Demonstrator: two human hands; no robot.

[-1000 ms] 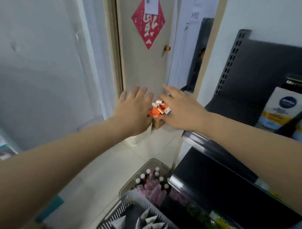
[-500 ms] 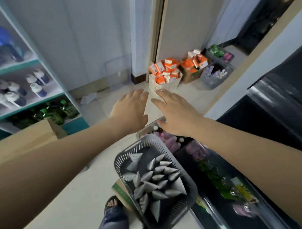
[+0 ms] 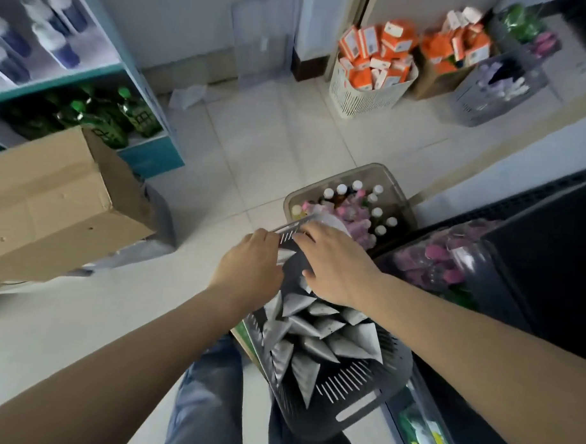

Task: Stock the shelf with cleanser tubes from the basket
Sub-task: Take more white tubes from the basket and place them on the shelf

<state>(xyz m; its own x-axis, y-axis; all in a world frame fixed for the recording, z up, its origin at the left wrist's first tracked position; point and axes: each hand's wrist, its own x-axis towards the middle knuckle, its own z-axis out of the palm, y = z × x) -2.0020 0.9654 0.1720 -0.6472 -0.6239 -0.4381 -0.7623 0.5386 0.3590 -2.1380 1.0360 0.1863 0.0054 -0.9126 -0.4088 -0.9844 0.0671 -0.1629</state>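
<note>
A dark grey slotted basket (image 3: 355, 386) sits low in front of me, packed with several silver-grey cleanser tubes (image 3: 317, 339) standing crimped end up. Both hands reach into its far end. My left hand (image 3: 250, 270) curls its fingers down at the far rim, with one tube's end (image 3: 286, 254) right beside the thumb; whether it holds that tube is hidden. My right hand (image 3: 336, 266) bends its fingers over a pale tube (image 3: 333, 223) at the far end. The dark shelf unit (image 3: 532, 280) stands to the right.
Beyond the basket is a tan bin of small bottles (image 3: 348, 204). A cardboard box (image 3: 60, 200) sits on the left before a teal shelf (image 3: 144, 157) of green bottles. Baskets of orange boxes (image 3: 373, 72) stand by the far wall. My jeans leg (image 3: 205, 401) is below.
My view has tilted down from the door to the floor. Both hands dropped from open in the air into the far end of the grey basket, fingers now bent.
</note>
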